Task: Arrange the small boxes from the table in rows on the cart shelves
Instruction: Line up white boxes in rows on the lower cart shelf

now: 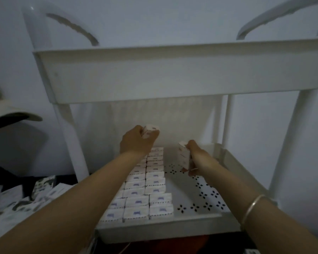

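Observation:
A white plastic cart has a lower shelf (196, 219) with a star-patterned perforated floor. Rows of small white boxes (145, 191) with purple marks fill its left part, front to back. My left hand (136, 142) grips one small box (151, 132) above the far end of the rows. My right hand (195, 154) holds a stack of small boxes (184, 156) upright over the bare middle of the shelf. A pile of loose boxes (26, 200) lies on the table at lower left.
The cart's upper shelf (173, 76) hangs close above the hands. White cart posts (72, 143) stand at the sides, and curved handles rise at the top. A cap (7, 114) lies at the left. The right half of the lower shelf shows bare floor.

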### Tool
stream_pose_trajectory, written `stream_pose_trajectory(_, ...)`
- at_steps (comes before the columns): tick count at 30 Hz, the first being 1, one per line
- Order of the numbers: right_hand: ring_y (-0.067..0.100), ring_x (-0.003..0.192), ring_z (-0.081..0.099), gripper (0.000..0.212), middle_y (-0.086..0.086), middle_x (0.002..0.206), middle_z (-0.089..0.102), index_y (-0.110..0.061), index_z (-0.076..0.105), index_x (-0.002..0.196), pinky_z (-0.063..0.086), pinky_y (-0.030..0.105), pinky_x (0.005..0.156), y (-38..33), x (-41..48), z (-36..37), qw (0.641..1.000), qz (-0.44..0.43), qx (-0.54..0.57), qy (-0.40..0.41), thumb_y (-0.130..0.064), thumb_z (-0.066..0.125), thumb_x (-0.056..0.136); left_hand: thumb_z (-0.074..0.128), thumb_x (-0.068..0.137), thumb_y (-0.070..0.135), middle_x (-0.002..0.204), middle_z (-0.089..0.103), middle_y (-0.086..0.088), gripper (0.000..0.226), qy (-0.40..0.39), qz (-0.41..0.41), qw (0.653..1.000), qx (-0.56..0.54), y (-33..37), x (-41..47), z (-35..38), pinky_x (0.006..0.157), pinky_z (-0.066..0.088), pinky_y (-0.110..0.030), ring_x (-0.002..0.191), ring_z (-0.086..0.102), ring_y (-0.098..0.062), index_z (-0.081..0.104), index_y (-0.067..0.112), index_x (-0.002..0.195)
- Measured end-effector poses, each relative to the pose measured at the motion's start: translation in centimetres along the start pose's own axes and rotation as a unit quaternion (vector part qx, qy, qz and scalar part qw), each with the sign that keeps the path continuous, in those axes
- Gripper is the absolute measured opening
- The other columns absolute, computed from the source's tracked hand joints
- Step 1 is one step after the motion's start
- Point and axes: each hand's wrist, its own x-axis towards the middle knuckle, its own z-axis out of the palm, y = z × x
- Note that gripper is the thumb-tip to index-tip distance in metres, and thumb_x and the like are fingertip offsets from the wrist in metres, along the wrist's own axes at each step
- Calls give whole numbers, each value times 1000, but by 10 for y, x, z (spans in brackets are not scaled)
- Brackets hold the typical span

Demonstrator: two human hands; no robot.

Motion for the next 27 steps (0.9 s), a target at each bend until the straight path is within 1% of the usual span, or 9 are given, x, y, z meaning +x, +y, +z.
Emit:
stream_pose_trajectory(2, 28, 74, 65, 45, 15, 91, 65, -12, 59, 99, 47, 28, 59, -5, 17, 4, 1000, -2, 18, -2, -46, 28, 99, 54, 84, 65, 89, 63, -7, 52, 40, 39, 998, 40, -10, 12, 8, 65, 54, -35, 76, 64, -23, 57, 14, 85)
stream_pose_trajectory(4, 28, 70, 63, 44, 14, 84, 64, -12, 59, 90, 46, 29, 58, -10, 32, 7, 998, -16, 63, -26, -45, 30, 96, 47, 88, 64, 94, 61, -14, 54, 77, 66, 990, 98, -17, 20, 15, 60, 40, -27, 74, 58, -23, 57, 11, 90)
stream_pose_trajectory(7, 27, 61, 59, 39, 13, 75, 60, -11, 56, 86, 43, 27, 54, -9, 52, 15, 987, -16, 139, -77, -42, 34, 91, 46, 94, 56, 94, 62, -7, 43, 100, 86, 985, 112, -22, 23, 20, 61, 34, -28, 80, 57, -22, 55, 14, 94)
stream_pose_trajectory(11, 26, 57, 56, 37, 15, 75, 59, -11, 54, 82, 40, 27, 53, 2, 71, 21, 983, -17, 158, -87, -41, 33, 89, 52, 91, 55, 75, 57, 6, 38, 120, 131, 977, 116, -23, 31, 24, 57, 38, -28, 77, 58, -21, 57, 17, 90)
stream_pose_trajectory(15, 27, 60, 59, 44, 19, 82, 62, -8, 58, 89, 43, 27, 54, 8, 74, 20, 984, -31, 133, -113, -42, 29, 90, 63, 87, 50, 74, 59, 0, 39, 70, 164, 979, 97, -13, 39, 31, 57, 39, -29, 69, 54, -17, 61, 11, 87)
stream_pose_trajectory(20, 26, 58, 57, 45, 12, 70, 61, -10, 57, 83, 41, 28, 55, 13, 76, 20, 984, -40, 127, -122, -43, 27, 89, 67, 88, 35, 104, 66, 2, 28, -28, 139, 985, 104, -7, 47, 26, 79, 47, -26, 91, 60, -14, 65, 18, 109)
stream_pose_trajectory(22, 26, 58, 56, 43, 10, 65, 58, -11, 55, 81, 41, 28, 55, 14, 78, 20, 984, -38, 127, -120, -44, 27, 88, 69, 87, 30, 105, 68, 1, 25, -50, 132, 986, 85, -8, 50, 23, 85, 52, -32, 95, 63, -16, 66, 19, 109)
stream_pose_trajectory(25, 26, 57, 56, 40, 13, 74, 58, -12, 52, 83, 41, 28, 56, 14, 77, 20, 985, -37, 122, -117, -45, 29, 85, 70, 87, 22, 104, 67, -1, 19, -89, 97, 991, -9, -8, 51, 20, 88, 55, -44, 96, 65, -20, 66, 21, 105)
stream_pose_trajectory(27, 25, 55, 55, 37, 12, 72, 58, -13, 49, 82, 39, 28, 56, 14, 76, 19, 985, -37, 121, -117, -43, 29, 86, 68, 88, 21, 105, 65, -1, 16, -117, 92, 989, 5, -8, 51, 21, 90, 54, -44, 97, 64, -21, 64, 22, 103)
